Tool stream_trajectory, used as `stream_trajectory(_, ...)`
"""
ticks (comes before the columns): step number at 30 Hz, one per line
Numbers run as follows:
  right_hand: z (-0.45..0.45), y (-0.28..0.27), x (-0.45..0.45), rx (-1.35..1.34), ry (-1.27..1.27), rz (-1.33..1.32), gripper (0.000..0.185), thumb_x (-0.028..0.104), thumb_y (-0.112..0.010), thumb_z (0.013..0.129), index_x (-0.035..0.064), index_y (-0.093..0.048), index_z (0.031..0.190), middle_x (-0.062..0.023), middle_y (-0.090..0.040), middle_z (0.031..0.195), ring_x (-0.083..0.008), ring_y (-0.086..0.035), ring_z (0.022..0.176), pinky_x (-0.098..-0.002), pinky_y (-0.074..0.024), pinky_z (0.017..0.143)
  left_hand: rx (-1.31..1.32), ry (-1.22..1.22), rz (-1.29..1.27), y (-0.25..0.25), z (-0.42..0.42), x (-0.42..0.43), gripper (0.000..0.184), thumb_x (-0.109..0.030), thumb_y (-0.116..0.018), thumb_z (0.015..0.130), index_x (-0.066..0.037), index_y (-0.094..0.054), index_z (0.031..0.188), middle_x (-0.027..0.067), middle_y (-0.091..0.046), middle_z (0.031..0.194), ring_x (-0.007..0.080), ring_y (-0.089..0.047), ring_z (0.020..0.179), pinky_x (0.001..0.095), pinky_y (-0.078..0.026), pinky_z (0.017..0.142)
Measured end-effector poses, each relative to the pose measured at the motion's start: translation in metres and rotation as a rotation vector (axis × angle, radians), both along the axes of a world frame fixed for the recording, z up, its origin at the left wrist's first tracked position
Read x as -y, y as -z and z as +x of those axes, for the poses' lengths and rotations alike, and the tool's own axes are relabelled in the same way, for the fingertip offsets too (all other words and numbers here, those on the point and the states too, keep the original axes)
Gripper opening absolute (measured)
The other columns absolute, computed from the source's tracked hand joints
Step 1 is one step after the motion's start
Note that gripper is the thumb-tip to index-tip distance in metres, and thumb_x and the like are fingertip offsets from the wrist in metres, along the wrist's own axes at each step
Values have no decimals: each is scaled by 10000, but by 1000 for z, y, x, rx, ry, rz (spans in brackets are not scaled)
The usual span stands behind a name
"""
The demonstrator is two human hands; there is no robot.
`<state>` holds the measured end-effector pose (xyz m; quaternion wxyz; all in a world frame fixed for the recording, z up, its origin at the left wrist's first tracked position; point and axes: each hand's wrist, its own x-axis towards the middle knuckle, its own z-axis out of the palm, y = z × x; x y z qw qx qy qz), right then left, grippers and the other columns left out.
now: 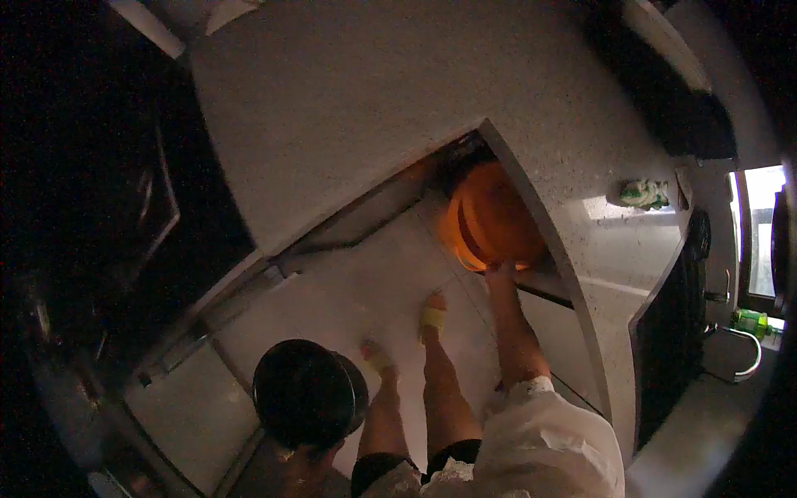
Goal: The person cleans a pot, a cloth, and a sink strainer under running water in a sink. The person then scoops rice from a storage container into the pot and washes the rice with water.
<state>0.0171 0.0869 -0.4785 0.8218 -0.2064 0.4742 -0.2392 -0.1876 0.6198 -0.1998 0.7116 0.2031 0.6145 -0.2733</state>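
Observation:
A round black pan or pot (pixel 300 393) hangs at the lower left, over the floor. My left hand (pixel 311 455) is at its lower edge, its fingers closed on it and partly hidden beneath. An orange round container (pixel 494 216) stands under the counter corner, blurred at its left side. My right arm reaches down to it, and my right hand (pixel 501 270) is at its near rim. The fingers of that hand are too dark and blurred to make out.
A speckled counter (pixel 374 75) bends around the corner above the floor. On its right part lies a green and white item (pixel 643 194). Farther right are a dark sink (pixel 677 349), a faucet (pixel 751 353) and a green bottle (pixel 750 322). My feet stand on the tiles.

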Motion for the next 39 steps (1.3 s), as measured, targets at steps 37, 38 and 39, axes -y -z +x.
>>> stream_trajectory(37,-7,-258,-140,61,-1228,-457,259,241,-525,889,49,-575,1054,-37,-617,818,-121,-577,732,-248,-447,617,36,-160,-139,15,-9,1,521,-48,-577,709,108,-384,1167,290,-478,1127,380,-542,971,415,-518,840)
stream_trajectory(38,-29,-221,-131,-105,-1083,-344,252,228,-539,877,50,-575,1052,-36,-614,810,-129,-570,736,-254,-443,633,52,-145,-112,16,-5,11,512,-62,-571,718,106,-388,1165,278,-479,1130,376,-540,963,407,-515,842)
stream_trajectory(39,-45,-190,-114,-104,-955,-323,268,222,-556,862,51,-561,1068,-34,-615,831,-138,-569,745,-260,-443,653,-11,-184,-199,18,4,15,505,-85,-570,728,100,-396,1165,263,-482,1137,368,-539,948,400,-507,848)
